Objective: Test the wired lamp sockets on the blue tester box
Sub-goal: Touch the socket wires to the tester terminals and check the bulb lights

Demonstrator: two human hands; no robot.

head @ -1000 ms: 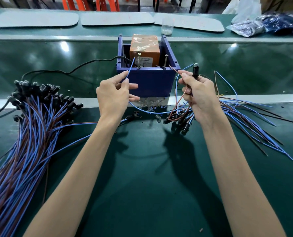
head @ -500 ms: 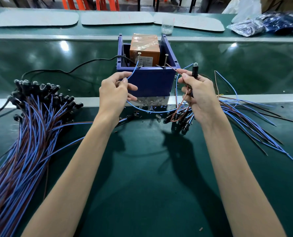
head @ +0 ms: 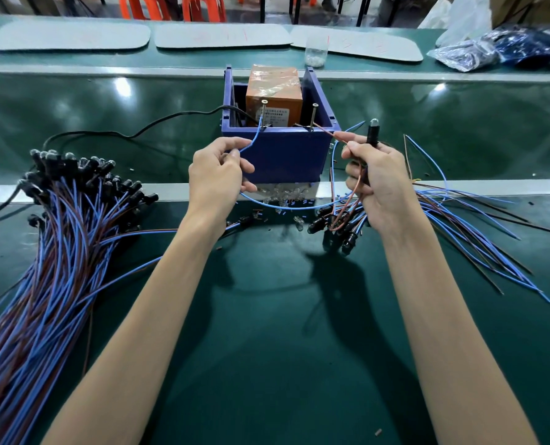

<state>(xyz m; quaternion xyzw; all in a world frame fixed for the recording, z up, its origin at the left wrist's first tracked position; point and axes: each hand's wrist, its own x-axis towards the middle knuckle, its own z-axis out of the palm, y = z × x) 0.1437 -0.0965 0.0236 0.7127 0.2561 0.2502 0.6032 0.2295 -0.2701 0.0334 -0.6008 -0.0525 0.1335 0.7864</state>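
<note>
The blue tester box (head: 286,155) stands at the table's middle with an orange transformer (head: 273,91) inside and two upright screws on its front rim. My left hand (head: 217,178) pinches a blue wire (head: 254,138) whose tip reaches the left screw (head: 262,112). My right hand (head: 379,184) grips a black lamp socket (head: 372,133) upright with its bulb on top and pinches its brown wire (head: 326,131), which runs to the right screw (head: 314,115). The bulb looks unlit.
A big bundle of wired sockets (head: 58,203) lies at the left. Several more sockets (head: 334,226) and loose wires (head: 476,239) lie at the right. Small bulbs (head: 283,194) are scattered before the box. A black cable (head: 139,131) runs left from the box.
My left hand has brought the blue wire's tip up from beside the box to the left screw. My right hand has held the socket and brown wire nearly still.
</note>
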